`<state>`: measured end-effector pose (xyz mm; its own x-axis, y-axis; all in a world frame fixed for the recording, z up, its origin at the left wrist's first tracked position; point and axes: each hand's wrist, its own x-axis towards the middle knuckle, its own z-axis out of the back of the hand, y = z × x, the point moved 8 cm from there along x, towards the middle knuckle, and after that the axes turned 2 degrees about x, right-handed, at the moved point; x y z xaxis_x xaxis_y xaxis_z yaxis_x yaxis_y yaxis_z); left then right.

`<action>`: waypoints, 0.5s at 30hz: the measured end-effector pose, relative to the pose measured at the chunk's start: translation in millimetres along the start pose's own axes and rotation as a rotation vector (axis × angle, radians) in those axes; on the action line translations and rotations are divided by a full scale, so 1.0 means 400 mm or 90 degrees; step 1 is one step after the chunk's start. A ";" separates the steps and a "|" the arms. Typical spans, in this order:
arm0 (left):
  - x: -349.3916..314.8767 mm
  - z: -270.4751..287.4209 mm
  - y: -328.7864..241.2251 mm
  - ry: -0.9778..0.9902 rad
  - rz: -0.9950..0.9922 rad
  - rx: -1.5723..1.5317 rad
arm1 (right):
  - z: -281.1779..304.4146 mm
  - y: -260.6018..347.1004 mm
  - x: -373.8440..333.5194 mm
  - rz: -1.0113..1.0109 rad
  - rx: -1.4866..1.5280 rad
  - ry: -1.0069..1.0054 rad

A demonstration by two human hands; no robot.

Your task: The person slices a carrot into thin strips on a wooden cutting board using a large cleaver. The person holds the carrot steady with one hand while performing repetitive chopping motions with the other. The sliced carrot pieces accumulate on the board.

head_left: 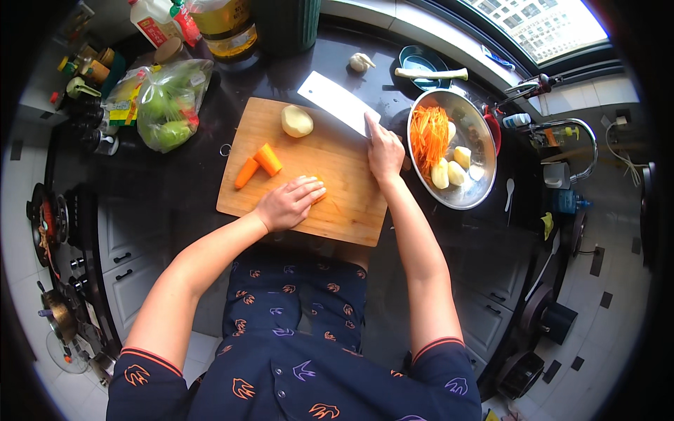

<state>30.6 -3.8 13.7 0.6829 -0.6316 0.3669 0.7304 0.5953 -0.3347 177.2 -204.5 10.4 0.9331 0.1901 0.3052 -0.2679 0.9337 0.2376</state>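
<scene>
We find the right grip (387, 151) closed on the knife (340, 102), right of the centre of the frame, with the index finger laid against the blade. The broad blade slants toward the upper left, reaching past the upper edge of the board (344, 156) and over the dark surface (189, 179).

The left grip (288, 204) is at the centre of the frame, palm down, its fingers close together over cut carrot (320, 199) on the board. Orange shows at the fingertips; we cannot tell whether the fingers clasp it or merely press on it.

On the left part of the board we record two carrot chunks (267, 160), one just beside the other. A potato (297, 122) sits near the board's upper edge.

Right of the board we note a steel bowl (484, 151) containing carrot shreds (430, 133) on its left side and peeled potatoes (456, 173) beside them. A white spoon (510, 195) lies to the bowl's right.

At the top of the frame we observe a garlic bulb (361, 62), well apart from the left grip. A plastic bag (168, 105) with green produce occupies the upper left.
</scene>
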 end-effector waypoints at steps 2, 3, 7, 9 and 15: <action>-0.004 -0.003 -0.006 -0.009 0.001 0.013 | -0.003 -0.002 0.005 0.018 0.010 -0.002; -0.007 -0.004 -0.011 -0.014 0.007 0.014 | -0.006 -0.002 0.009 0.028 0.016 -0.002; -0.010 -0.003 -0.019 -0.039 0.029 0.025 | -0.021 0.008 0.031 0.045 0.055 0.017; -0.015 -0.007 -0.016 -0.049 0.030 0.033 | -0.018 0.021 0.040 0.053 0.063 0.015; -0.013 -0.009 -0.013 -0.077 0.010 0.019 | 0.018 0.014 0.000 -0.023 0.002 0.014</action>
<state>23.3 -5.3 10.5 0.6876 -0.5581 0.4645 0.7174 0.6207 -0.3164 174.1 -201.2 18.4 0.9473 0.1623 0.2763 -0.2340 0.9394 0.2505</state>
